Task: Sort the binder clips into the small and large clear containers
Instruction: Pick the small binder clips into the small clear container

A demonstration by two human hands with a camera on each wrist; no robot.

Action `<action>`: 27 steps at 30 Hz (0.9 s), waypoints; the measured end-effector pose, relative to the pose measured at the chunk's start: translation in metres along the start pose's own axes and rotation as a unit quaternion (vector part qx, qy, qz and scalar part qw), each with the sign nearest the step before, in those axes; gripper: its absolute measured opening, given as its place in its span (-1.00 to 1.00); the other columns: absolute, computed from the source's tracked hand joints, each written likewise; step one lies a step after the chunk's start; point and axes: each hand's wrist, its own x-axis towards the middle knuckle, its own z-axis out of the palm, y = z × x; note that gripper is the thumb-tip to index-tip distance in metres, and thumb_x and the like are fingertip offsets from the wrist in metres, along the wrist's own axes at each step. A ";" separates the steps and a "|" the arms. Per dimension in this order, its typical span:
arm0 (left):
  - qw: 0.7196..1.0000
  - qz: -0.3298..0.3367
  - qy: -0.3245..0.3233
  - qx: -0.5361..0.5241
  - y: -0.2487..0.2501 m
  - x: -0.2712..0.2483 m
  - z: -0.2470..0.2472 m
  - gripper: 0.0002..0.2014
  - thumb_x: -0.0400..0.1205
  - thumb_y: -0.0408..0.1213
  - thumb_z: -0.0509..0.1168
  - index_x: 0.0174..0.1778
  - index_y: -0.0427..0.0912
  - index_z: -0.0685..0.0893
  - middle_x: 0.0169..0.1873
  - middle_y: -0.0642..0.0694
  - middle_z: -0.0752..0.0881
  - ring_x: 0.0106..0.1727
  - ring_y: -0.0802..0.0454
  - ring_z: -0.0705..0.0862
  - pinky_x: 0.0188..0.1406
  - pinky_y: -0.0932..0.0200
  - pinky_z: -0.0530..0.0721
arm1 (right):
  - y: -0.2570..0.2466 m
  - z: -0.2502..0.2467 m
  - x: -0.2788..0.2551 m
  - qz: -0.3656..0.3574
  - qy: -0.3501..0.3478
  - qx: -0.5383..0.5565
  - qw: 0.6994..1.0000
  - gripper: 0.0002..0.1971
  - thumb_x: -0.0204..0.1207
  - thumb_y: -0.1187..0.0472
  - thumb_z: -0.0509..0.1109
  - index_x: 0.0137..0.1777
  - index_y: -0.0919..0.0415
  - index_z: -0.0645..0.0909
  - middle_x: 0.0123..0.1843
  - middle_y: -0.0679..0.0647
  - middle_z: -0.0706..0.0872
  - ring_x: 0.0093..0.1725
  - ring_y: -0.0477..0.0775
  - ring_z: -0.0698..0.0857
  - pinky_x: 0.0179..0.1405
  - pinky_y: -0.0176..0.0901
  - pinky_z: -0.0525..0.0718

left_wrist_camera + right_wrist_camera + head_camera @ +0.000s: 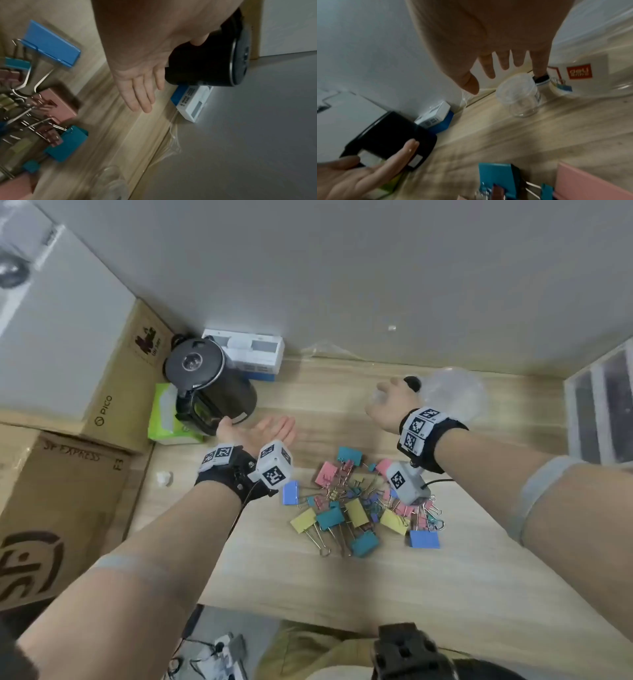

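A: Where the wooden surface [394, 594] fills the lower middle of the head view, what lies nearest?

B: A heap of binder clips [363, 505], pink, yellow, teal and blue, large and small mixed, wire handles tangled. A blue one [424, 539] sits at the heap's lower right edge, another blue one [290, 492] at its left edge.

A: And the hands?

B: Above the heap. The left hand [263, 433] is at centre left, palm turned up, fingers [137, 97] straight and together, holding nothing. In the left wrist view it hangs over bare wood, apart from the clips in the left of that frame.

A: The right hand?

B: The right hand [394, 405] is at upper right of centre. In the right wrist view its fingers [505, 60] are spread and straight, gripping nothing, above a small clear container [520, 97] standing on the wood. Whether the little finger touches the rim I cannot tell.

A: Is there a bigger one?

B: Yes, a large clear container [590, 60] with a red label, at the right edge of that view, just beside the small one. In the head view it is a pale blur behind the wrist.

A: Farther back?

B: At upper left, a black kettle [212, 392], a green tissue box [164, 412] beside it, a white and blue box [253, 354] against the wall, and cardboard boxes [61, 491] along the left edge.
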 end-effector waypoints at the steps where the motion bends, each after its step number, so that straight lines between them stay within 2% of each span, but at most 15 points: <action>1: 1.000 -0.003 -0.009 -0.002 -0.002 0.003 -0.003 -0.19 0.66 0.34 -0.07 0.54 -0.33 0.37 0.29 -0.49 0.61 0.33 -0.46 0.63 0.38 -0.38 0.56 | 0.000 0.005 0.001 -0.009 0.003 -0.054 0.998 -0.40 0.50 0.02 0.35 0.55 0.13 0.45 0.66 0.16 0.28 0.64 0.26 0.25 0.59 0.15 0.29; 4: 1.000 0.000 0.002 0.003 -0.007 0.009 -0.008 -0.20 0.64 0.31 0.01 0.44 -0.41 0.48 0.30 -0.50 0.64 0.31 -0.48 0.65 0.37 -0.40 0.57 | 0.002 0.017 0.003 -0.020 0.007 -0.168 0.986 -0.53 0.48 0.07 0.34 0.40 0.14 0.52 0.65 0.19 0.18 0.62 0.35 0.16 0.56 0.25 0.30; 7: 1.000 -0.004 0.001 0.020 -0.010 0.013 -0.010 -0.22 0.63 0.30 0.08 0.43 -0.39 0.51 0.30 -0.50 0.64 0.31 -0.48 0.65 0.31 -0.38 0.61 | 0.007 0.029 0.004 -0.025 0.013 -0.177 0.984 -0.49 0.48 0.26 0.34 0.47 0.11 0.46 0.62 0.17 0.21 0.61 0.36 0.16 0.48 0.23 0.36; 9: 0.999 -0.005 0.005 0.034 -0.012 0.016 -0.010 -0.23 0.62 0.28 0.13 0.43 -0.39 0.51 0.31 -0.50 0.63 0.31 -0.48 0.65 0.33 -0.37 0.61 | 0.009 0.033 0.004 -0.037 0.038 -0.168 0.984 -0.46 0.45 0.37 0.33 0.45 0.10 0.45 0.58 0.17 0.27 0.56 0.35 0.23 0.41 0.20 0.43; 12: 0.999 -0.009 -0.002 0.045 -0.017 0.013 -0.010 -0.24 0.62 0.27 0.15 0.43 -0.39 0.50 0.33 -0.50 0.62 0.32 -0.47 0.64 0.33 -0.36 0.61 | 0.009 0.036 0.002 -0.045 0.068 -0.169 0.982 -0.64 0.43 0.42 0.31 0.20 0.11 0.50 0.43 0.20 0.40 0.38 0.36 0.37 0.24 0.14 0.49; 14: 0.998 -0.016 0.001 0.065 -0.019 0.010 -0.009 -0.25 0.63 0.27 0.15 0.43 -0.39 0.50 0.34 -0.48 0.62 0.33 -0.44 0.65 0.35 -0.34 0.60 | 0.008 0.033 0.000 -0.044 0.052 -0.193 0.979 -0.75 0.47 0.32 0.30 0.14 0.14 0.50 0.31 0.22 0.49 0.29 0.38 0.40 0.22 0.15 0.45; 17: 0.990 -0.029 0.011 0.140 -0.025 0.006 -0.003 -0.30 0.68 0.22 0.12 0.42 -0.38 0.52 0.37 -0.45 0.61 0.33 -0.40 0.65 0.41 -0.33 0.57 | 0.006 0.025 -0.007 -0.039 0.040 -0.179 0.982 -0.69 0.46 0.16 0.36 0.18 0.14 0.46 0.22 0.16 0.55 0.26 0.35 0.42 0.21 0.17 0.44; 19: 0.973 -0.042 0.022 0.228 -0.031 0.001 0.005 -0.38 0.72 0.16 0.12 0.42 -0.35 0.53 0.37 -0.42 0.62 0.28 -0.34 0.67 0.36 -0.32 0.60 | 0.000 0.020 -0.016 -0.046 0.045 -0.097 0.993 -0.52 0.43 -0.10 0.42 0.26 0.08 0.44 0.12 0.02 0.54 0.14 0.23 0.50 0.11 0.06 0.49; 21: 0.950 -0.072 0.024 0.303 -0.041 -0.004 0.014 -0.39 0.73 0.14 0.13 0.45 -0.33 0.50 0.31 -0.42 0.65 0.23 -0.35 0.69 0.30 -0.34 0.63 | -0.010 0.016 -0.028 -0.050 0.007 0.043 0.998 -0.32 0.33 -0.32 0.43 0.38 -0.01 0.42 0.05 -0.01 0.63 0.00 0.10 0.63 0.04 -0.01 0.62; 22: 0.939 -0.089 0.020 0.333 -0.048 -0.007 0.021 -0.39 0.72 0.16 0.14 0.44 -0.33 0.49 0.27 -0.43 0.67 0.22 -0.37 0.70 0.27 -0.35 0.65 | -0.013 0.015 -0.035 -0.053 -0.015 0.089 0.994 -0.28 0.28 -0.40 0.41 0.38 -0.08 0.44 0.04 0.01 0.69 -0.05 0.07 0.69 0.03 0.01 0.69; 25: 0.914 -0.121 -0.001 0.386 -0.067 -0.013 0.035 -0.37 0.70 0.24 0.15 0.41 -0.28 0.48 0.19 -0.38 0.69 0.24 -0.45 0.70 0.22 -0.38 0.68 | -0.015 0.020 -0.050 -0.064 -0.075 0.116 0.988 -0.32 0.24 -0.51 0.38 0.28 -0.16 0.55 0.00 0.03 0.76 -0.12 0.01 0.75 -0.06 -0.01 0.76; 27: 0.905 -0.113 0.002 0.409 -0.078 -0.017 0.042 -0.43 0.73 0.23 0.11 0.33 -0.23 0.56 0.03 -0.32 0.72 0.10 -0.36 0.74 0.07 -0.20 0.73 | -0.011 0.022 -0.057 -0.062 -0.093 0.150 0.982 -0.32 0.17 -0.51 0.41 0.20 -0.13 0.57 -0.08 0.05 0.76 -0.21 0.02 0.74 -0.20 -0.04 0.74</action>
